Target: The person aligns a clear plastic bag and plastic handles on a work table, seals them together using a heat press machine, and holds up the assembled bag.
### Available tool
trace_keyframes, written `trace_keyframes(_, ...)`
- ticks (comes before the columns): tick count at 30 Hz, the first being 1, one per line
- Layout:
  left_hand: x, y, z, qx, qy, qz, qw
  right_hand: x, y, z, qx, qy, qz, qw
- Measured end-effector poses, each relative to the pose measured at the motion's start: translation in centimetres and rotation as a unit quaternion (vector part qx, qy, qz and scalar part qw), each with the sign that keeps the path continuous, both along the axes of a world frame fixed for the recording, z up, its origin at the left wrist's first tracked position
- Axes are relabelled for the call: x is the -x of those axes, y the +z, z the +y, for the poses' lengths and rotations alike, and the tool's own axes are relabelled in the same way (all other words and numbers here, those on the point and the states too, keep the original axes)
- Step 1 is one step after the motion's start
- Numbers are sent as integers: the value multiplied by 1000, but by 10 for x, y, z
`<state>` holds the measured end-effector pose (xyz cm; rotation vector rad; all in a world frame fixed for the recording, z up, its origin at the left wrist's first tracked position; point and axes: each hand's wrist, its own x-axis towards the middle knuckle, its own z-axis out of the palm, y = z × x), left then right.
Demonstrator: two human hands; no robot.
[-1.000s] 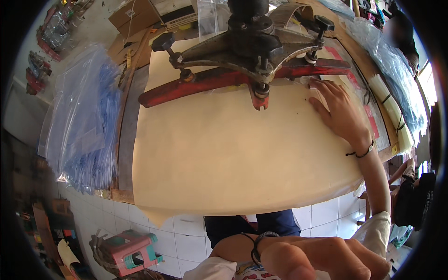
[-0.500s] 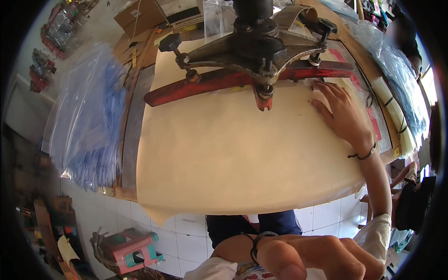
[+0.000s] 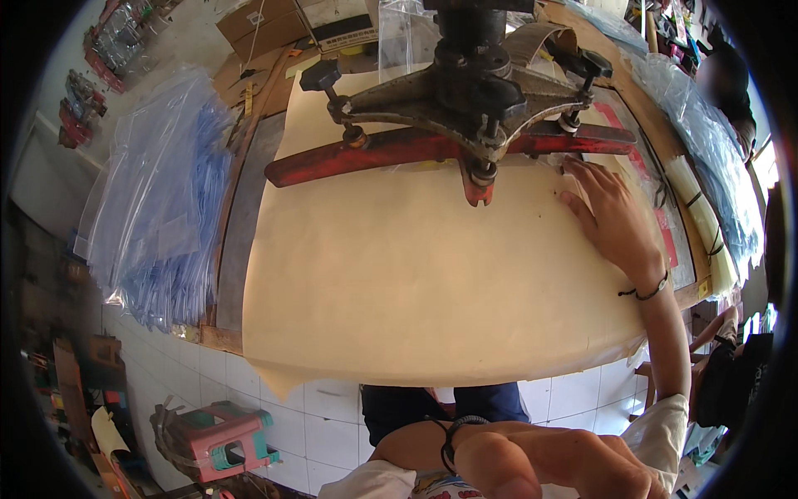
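Note:
A large cream-coloured sheet (image 3: 416,274) covers most of the worktable and hangs over its near edge. My right hand (image 3: 613,220) lies on its right part, fingers stretched toward the far side and thumb apart, close to the red bar of a press. Across the front of my body comes my left forearm, bringing my left hand (image 3: 549,461) to the lower right, close to the camera. Its fingers are curled down, and whatever they may hold is hidden. Above the sheet stands the press head (image 3: 478,104), dark metal with black knobs, carrying the long red bar (image 3: 374,154).
A stack of clear bluish plastic sheets or bags (image 3: 158,200) lies left of the sheet. More clear plastic (image 3: 706,125) and a banded pale roll (image 3: 702,220) line the right side. Cardboard boxes (image 3: 266,25) stand behind. A pink and green stool (image 3: 224,441) is on the tiled floor.
The whole view has shifted slightly, so the press sits a little further right in the picture. My right hand stays on the sheet; my left hand remains curled at the bottom.

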<state>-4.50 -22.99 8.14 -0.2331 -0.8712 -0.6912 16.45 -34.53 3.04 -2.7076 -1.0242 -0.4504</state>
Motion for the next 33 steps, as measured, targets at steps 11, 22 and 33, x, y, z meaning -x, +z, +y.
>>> trace_keyframes(11, -3, -3, 11, -14, 3, 7, 1000, 2, 3, -6, 0, 1, -3, 1000)
trace_keyframes(22, -33, 0, 169, -686, 576, -188, 402, 3, 0, -11, 16, 4, -18, 1000)
trace_keyframes(33, -112, -56, 186, -712, 584, -389, -23, 13, 12, -2, 16, -67, 88, 994)
